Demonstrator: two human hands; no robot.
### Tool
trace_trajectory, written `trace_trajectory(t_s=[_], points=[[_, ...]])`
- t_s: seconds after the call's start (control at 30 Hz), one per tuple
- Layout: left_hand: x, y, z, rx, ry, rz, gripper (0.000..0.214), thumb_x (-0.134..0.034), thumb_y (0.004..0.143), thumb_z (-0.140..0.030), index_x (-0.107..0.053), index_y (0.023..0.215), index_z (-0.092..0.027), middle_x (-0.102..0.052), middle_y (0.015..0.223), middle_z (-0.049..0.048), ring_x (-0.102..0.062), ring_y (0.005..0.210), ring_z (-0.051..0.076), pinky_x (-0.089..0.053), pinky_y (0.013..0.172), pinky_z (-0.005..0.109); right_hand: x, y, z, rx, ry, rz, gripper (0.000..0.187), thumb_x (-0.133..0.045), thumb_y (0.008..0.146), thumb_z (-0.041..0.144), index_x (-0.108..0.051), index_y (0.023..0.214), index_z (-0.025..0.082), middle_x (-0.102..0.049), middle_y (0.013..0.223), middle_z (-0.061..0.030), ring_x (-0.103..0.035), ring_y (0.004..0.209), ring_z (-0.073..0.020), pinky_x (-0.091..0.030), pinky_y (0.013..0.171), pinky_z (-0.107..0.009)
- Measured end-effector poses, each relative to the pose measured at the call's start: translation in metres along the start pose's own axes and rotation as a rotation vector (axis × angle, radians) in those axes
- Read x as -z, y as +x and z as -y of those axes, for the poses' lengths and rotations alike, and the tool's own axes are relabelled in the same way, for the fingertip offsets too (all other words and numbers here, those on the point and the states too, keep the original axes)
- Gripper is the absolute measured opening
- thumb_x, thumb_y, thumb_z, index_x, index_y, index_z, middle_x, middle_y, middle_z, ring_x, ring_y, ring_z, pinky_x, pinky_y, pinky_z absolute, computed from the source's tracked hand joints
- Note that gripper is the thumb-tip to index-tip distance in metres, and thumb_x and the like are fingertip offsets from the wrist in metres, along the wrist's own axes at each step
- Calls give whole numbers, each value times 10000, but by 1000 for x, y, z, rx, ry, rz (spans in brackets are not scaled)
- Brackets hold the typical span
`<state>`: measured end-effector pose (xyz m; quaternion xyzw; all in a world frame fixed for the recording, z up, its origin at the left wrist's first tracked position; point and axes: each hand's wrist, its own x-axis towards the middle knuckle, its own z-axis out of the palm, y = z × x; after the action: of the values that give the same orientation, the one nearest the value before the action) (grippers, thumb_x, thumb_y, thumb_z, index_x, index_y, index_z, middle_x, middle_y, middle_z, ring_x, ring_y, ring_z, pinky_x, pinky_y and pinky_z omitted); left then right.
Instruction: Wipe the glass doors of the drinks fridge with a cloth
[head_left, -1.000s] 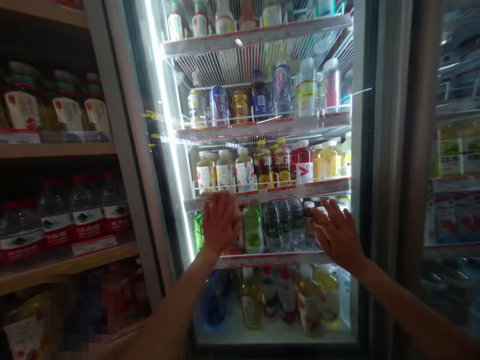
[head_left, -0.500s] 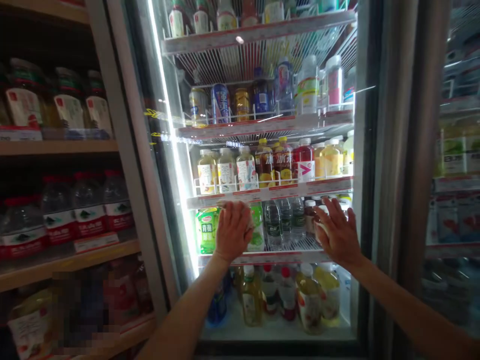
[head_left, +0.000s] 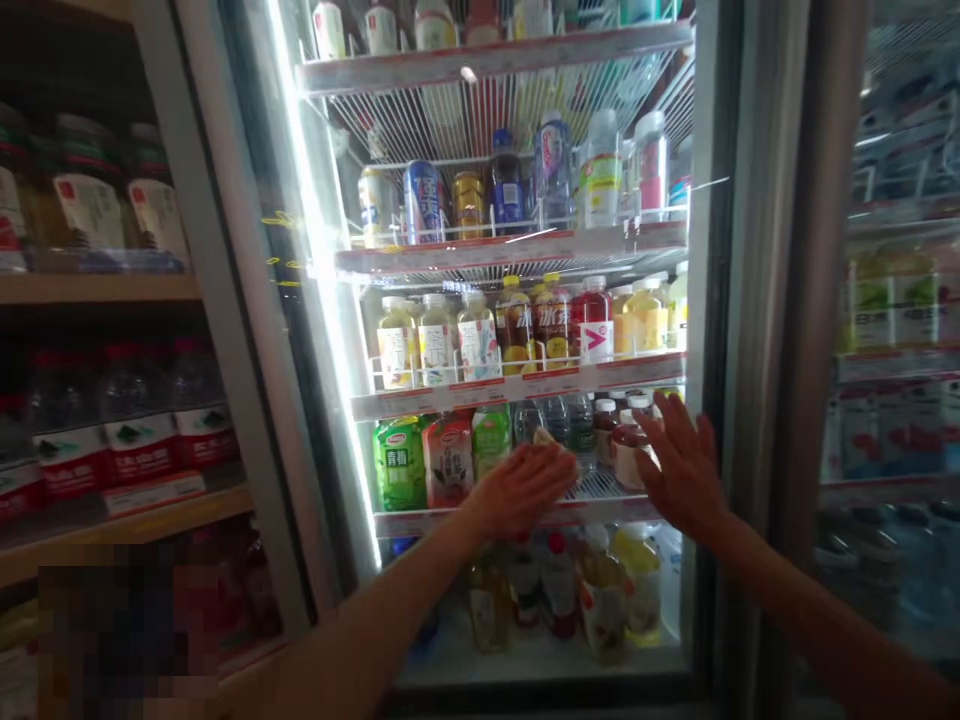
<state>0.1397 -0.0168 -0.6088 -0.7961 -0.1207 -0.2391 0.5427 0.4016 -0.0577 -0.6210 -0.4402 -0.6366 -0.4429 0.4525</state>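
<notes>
My left hand lies flat before the glass door of a lit drinks cooler, level with the fourth shelf. A small edge of a pale cloth peeks out above its fingers; most of it is hidden under the palm. Fingers spread, my right hand rests against the same glass near the right frame, holding nothing. Behind the glass by the left hand are a green drink bottle, a red one and clear water bottles. Small jars stand behind the right fingers.
A wooden shelf unit with red-capped water bottles stands at the left. The metal door frame runs upright on the right, beside another glass-fronted cooler. Bottles and cans fill the shelves inside.
My left hand has slid right along the glass with the cloth, uncovering the red bottle, and its fingers now point right. The right hand keeps its place on the glass; the view has shifted slightly.
</notes>
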Motion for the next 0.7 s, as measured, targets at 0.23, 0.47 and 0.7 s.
trace_trajectory(t_s=[0.23,0.47,0.7], points=[[8,41,41,501,11,-163,557,-425,880,-346,-337,1379,-116,-217,1511,132,11,1412,299,-162,1137,488,13,-10,-36,-63,-69,-34,641,-447,877,247,-175,1458,263,-207,1523,-81,-253,1377,-283,-212,1101,-519],[-8,55,-6,-85,-47,-52,443,-388,891,-331,-436,1319,-230,-384,1449,-5,-152,1407,205,-154,1154,397,23,-23,-36,-16,-62,51,614,-414,881,227,-189,1452,267,-274,1501,-93,-255,1378,-263,-235,1095,-504],[-11,119,11,214,-35,-87,504,-407,882,-315,-377,1358,-152,-325,1476,88,-184,1393,291,-196,1128,462,36,-21,-60,-60,-98,-12,630,-435,879,225,-179,1454,245,-317,1479,-112,-241,1385,-247,-221,1103,-503]])
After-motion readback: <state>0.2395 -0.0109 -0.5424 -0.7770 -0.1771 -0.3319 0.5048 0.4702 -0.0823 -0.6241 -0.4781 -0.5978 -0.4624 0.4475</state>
